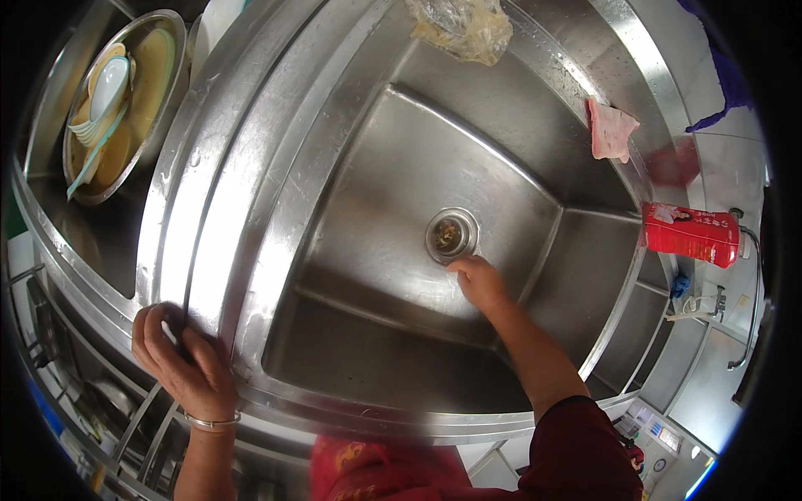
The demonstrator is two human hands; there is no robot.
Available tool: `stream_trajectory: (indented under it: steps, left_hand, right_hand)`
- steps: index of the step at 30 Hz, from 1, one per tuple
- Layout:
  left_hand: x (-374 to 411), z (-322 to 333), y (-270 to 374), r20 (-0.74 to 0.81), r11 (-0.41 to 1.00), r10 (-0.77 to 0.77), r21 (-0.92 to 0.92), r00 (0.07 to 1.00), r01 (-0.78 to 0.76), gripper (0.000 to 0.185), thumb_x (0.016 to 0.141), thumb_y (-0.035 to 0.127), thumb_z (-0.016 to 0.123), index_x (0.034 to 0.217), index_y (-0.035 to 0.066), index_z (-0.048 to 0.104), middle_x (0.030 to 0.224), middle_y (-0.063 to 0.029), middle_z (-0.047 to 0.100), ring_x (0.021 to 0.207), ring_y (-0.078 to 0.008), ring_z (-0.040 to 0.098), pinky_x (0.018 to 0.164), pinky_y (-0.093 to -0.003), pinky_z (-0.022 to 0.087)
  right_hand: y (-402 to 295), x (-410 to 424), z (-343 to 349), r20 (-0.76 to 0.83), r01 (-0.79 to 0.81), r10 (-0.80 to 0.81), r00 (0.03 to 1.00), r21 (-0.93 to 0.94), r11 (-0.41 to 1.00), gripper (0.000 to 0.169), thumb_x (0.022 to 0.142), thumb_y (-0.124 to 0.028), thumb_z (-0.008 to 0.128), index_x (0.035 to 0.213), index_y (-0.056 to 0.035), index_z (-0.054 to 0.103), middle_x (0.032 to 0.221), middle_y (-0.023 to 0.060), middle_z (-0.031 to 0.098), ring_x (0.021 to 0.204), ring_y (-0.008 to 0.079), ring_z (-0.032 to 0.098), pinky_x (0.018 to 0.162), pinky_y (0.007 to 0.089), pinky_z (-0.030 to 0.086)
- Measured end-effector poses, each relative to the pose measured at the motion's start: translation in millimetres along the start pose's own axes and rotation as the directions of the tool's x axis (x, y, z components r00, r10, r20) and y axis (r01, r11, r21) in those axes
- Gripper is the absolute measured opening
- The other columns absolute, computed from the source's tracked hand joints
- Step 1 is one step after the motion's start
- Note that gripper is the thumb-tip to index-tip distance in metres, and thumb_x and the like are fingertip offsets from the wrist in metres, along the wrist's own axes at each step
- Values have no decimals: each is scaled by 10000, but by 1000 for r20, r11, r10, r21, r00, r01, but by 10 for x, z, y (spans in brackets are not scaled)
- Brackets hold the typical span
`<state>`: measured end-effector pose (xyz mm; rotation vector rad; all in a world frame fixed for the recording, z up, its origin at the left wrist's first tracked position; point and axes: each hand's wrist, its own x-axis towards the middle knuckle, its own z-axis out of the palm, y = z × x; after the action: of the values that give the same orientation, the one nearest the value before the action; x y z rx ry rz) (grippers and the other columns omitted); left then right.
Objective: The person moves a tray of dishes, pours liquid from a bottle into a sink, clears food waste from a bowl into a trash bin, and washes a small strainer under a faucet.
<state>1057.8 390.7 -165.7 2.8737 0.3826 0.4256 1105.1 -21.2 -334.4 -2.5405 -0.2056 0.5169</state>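
My right hand [479, 283] reaches down into a stainless steel sink basin [401, 188]. Its curled fingers are at the near rim of the round drain [451, 235], and their tips are partly hidden, so I cannot tell whether they pinch anything. Small brown and pale food scraps [446, 234] lie inside the drain. My left hand [182, 357], with a silver bangle on the wrist, rests on the sink's front edge by the seam [213, 194] between two sink units. Its fingers are apart and nothing shows in them.
In the left basin stands a metal bowl [180, 69] of murky liquid with stacked spoons [109, 87]. A crumpled clear plastic bag [467, 31] sits at the basin's far side. A pink cloth [611, 130] and red plastic container [692, 233] are on the right ledge, near a faucet [755, 294].
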Motion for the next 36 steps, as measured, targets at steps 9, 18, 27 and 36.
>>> stream_trajectory:
  steps: [9,18,27,36]
  left_hand:
    - [-8,2,18,-4,1000,8,0,1000,-8,344,882,67,439,1216,-10,466,1219,-193,462,1126,-337,447,977,-406,345]
    - [2,6,9,-8,1000,24,9,1000,-24,345,872,68,444,1207,-11,466,1210,-193,464,1112,-336,451,967,-409,348]
    - [6,10,16,-17,1000,8,19,1000,-8,335,859,60,447,1186,-8,475,1188,-191,473,1087,-337,459,956,-409,351]
    - [31,14,34,-44,1000,-9,5,999,9,319,822,34,445,1135,-11,490,1124,-181,480,1017,-330,474,921,-409,363]
  right_hand:
    - [334,71,147,-161,-52,91,983,236,970,283,786,83,510,987,-73,635,1005,92,626,880,256,618,782,330,509]
    - [108,136,182,198,-52,136,971,-382,923,424,805,-47,524,1227,-86,532,1298,46,499,1070,256,577,868,370,492]
    - [66,115,229,32,-20,32,999,-308,951,207,809,-108,578,1012,-75,603,1026,75,592,891,284,607,777,395,511]
    - [226,114,208,-184,48,-91,979,-227,973,98,820,-160,627,906,-120,602,895,79,633,748,289,629,652,377,531]
